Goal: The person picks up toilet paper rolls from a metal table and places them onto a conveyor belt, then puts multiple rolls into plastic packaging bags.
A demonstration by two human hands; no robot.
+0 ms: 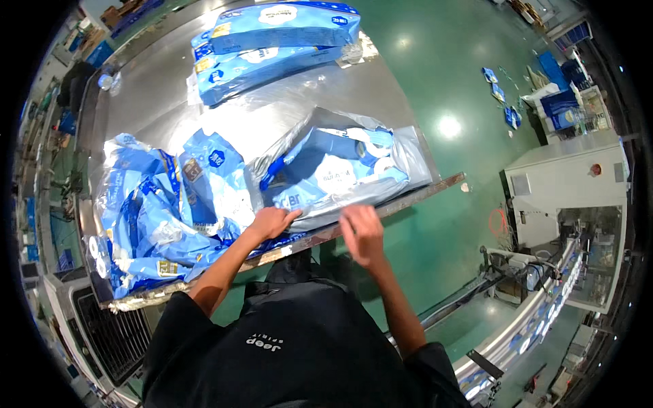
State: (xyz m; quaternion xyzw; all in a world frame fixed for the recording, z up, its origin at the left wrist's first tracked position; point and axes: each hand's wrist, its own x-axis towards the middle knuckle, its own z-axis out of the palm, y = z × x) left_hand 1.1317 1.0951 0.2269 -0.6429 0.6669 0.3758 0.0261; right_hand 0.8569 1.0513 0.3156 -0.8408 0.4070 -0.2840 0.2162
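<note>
Table point(272, 115): steel, bare middle, edge nearest the person.
Stack point(272, 41): blue packs, far end.
Heap point(160, 217): crumpled blue wrappers, left near corner.
Bag point(340, 173): large clear plastic sack at the near edge, holding blue-and-white packs; mouth faces the person, film wrinkled and slack.
Left hand point(271, 222): flat, fingers together, pressing the bag's near left corner.
Right hand point(362, 233): blurred at the bag's mouth edge; grip cannot be told.
Step, as judged: flattening and closing the bag mouth. Next move calls for drawing the loose film even along the edge while the left pins it.
</note>
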